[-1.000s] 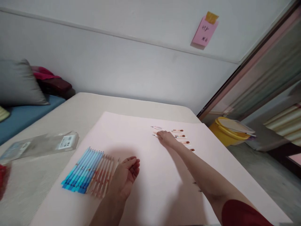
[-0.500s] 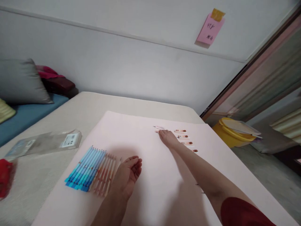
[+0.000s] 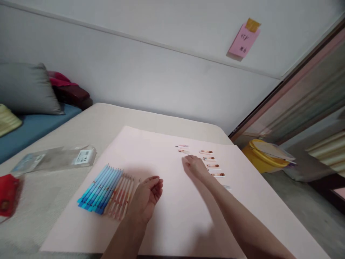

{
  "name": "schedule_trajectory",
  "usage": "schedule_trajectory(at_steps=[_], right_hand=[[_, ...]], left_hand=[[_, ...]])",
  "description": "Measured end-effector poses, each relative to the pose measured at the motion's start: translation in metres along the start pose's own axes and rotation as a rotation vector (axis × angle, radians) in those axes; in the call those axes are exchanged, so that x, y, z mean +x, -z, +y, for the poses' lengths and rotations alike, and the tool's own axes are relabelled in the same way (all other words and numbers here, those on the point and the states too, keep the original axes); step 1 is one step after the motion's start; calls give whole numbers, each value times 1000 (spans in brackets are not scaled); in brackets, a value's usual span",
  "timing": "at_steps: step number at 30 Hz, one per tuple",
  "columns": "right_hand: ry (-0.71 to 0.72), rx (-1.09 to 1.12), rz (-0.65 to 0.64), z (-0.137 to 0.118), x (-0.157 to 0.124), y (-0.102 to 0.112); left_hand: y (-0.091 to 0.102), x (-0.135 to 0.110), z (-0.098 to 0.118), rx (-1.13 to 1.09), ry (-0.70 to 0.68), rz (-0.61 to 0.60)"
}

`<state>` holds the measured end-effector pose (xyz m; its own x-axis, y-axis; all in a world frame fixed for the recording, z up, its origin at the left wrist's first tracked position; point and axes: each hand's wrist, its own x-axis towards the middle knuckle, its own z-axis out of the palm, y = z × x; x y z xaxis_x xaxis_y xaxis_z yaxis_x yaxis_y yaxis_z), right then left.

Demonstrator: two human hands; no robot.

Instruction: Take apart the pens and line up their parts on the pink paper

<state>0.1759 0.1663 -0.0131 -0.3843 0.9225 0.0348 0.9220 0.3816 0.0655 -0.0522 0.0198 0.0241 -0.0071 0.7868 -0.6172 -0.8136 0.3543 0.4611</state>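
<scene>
A large pale pink sheet (image 3: 167, 219) covers the table. My left hand (image 3: 147, 199) rests on it, palm up and fingers loosely curled, holding nothing, just right of a neat row of blue and pink pens (image 3: 107, 189). My right hand (image 3: 194, 167) hovers further out over the sheet, blurred, so its fingers are hard to read. Beyond its fingertips lie two pen refills (image 3: 183, 148). To its right sits a column of small pen caps (image 3: 211, 162).
A clear plastic pen package (image 3: 56, 158) lies on the beige table at left, with something red (image 3: 7, 196) at the left edge. A grey cushion (image 3: 25, 90) and blue mattress sit behind. A yellow bucket (image 3: 262, 158) stands on the floor at right. A pink note (image 3: 244, 37) hangs on the wall.
My right hand has drawn back from the refills toward me. The left hand has stayed where it was. The camera has shifted slightly.
</scene>
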Motion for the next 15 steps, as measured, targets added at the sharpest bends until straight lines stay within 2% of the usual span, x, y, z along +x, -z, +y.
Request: schedule_trajectory(at_steps=[5, 9, 12, 15], right_hand=[[79, 84, -251, -63, -70, 43], [137, 278, -279, -104, -108, 70], [114, 311, -265, -119, -117, 68], [111, 263, -264, -125, -119, 49]], left_hand=[[-1, -2, -3, 9, 11, -6], [1, -6, -5, 44, -24, -21], [2, -11, -6, 107, -69, -32], [0, -19, -8, 259, -123, -73]])
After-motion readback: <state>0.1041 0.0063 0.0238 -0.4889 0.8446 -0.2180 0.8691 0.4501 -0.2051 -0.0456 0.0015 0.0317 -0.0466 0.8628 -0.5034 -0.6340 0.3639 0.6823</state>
